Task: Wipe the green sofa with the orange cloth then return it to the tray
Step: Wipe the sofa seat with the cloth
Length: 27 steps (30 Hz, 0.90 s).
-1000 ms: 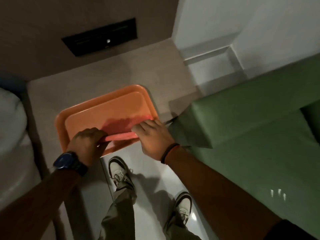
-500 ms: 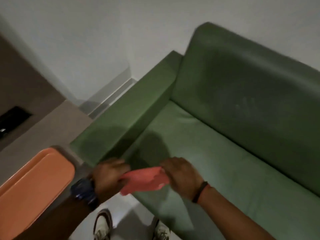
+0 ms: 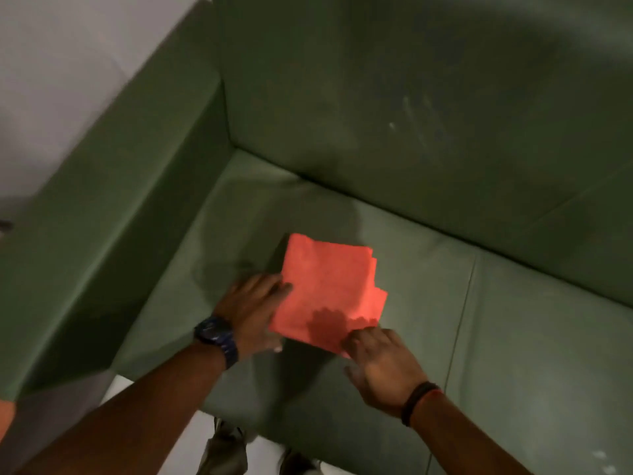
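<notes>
The folded orange cloth (image 3: 325, 289) lies flat on the seat of the green sofa (image 3: 496, 320), near its left corner. My left hand (image 3: 255, 308), with a dark watch on the wrist, touches the cloth's left edge. My right hand (image 3: 380, 365), with a dark band on the wrist, pinches the cloth's near right corner. A sliver of the orange tray (image 3: 5, 418) shows at the far left edge of the view.
The sofa's left armrest (image 3: 113, 214) rises beside the cloth, and its backrest (image 3: 411, 108) stands behind, with pale smudges on it. A white wall (image 3: 68, 63) is at the upper left. My shoes and trouser legs (image 3: 226, 450) stand on the pale floor below.
The cloth left the tray between both hands, crossed over the armrest and now lies on the sofa seat. The view swung right, so the tray slid almost out of sight.
</notes>
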Each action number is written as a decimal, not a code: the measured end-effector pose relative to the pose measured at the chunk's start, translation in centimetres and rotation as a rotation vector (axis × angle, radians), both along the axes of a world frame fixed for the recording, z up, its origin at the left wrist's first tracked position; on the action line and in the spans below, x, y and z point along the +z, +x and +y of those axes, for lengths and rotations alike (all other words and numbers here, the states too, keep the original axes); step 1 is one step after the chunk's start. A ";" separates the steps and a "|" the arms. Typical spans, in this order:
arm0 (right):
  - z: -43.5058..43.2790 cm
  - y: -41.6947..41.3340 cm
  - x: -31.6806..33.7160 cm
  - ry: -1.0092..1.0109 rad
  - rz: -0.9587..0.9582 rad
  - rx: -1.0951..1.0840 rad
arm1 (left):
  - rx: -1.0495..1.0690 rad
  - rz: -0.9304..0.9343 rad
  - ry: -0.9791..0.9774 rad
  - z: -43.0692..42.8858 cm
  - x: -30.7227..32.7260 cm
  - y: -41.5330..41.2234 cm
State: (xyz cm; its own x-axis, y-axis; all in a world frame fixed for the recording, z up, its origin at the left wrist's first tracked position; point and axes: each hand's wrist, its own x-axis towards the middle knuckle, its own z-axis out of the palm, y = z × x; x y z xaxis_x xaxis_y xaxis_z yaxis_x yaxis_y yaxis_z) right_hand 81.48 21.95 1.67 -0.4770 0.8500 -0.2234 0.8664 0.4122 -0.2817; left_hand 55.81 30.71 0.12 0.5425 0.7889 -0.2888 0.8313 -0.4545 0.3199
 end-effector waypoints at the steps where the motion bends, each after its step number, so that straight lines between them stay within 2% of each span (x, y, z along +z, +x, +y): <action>1: -0.7 -0.5 -1.3 -0.049 0.026 -0.030 | 0.065 0.108 -0.056 -0.4 -1.9 -1.8; 3: -0.8 -1.6 -4.0 -0.084 0.133 -0.140 | 0.146 0.300 -0.170 -1.0 -5.2 -4.5; 5: 0.8 -2.9 -6.5 -0.061 0.174 -0.257 | 0.192 0.371 -0.256 -1.5 -7.9 -5.9; 11: 5.0 -8.2 -12.4 -0.030 -0.047 -0.646 | 0.207 0.361 -0.221 -2.0 -10.9 -6.5; 13: 3.8 -10.0 -13.2 -0.006 -0.063 -0.604 | 0.212 0.361 -0.208 -2.1 -11.0 -6.5; 16: 2.2 -8.9 -13.8 0.032 -0.079 -0.329 | 0.208 0.373 -0.219 -2.1 -10.7 -6.3; 17: 2.3 -7.9 -14.0 0.041 -0.086 -0.313 | 0.206 0.382 -0.221 -2.1 -10.6 -6.2; 20: 3.1 -7.4 -13.8 0.049 -0.107 -0.564 | 0.215 0.387 -0.216 -2.0 -10.4 -6.2; 22: 3.2 -9.1 -13.7 0.034 -0.109 -0.597 | 0.217 0.382 -0.221 -1.9 -10.4 -6.1; 25: 2.5 -8.6 -14.1 0.050 -0.108 -0.286 | 0.211 0.387 -0.225 -2.0 -10.5 -6.1; 27: 2.8 -6.2 -14.1 0.089 -0.109 -0.232 | 0.217 0.385 -0.225 -2.0 -10.5 -6.0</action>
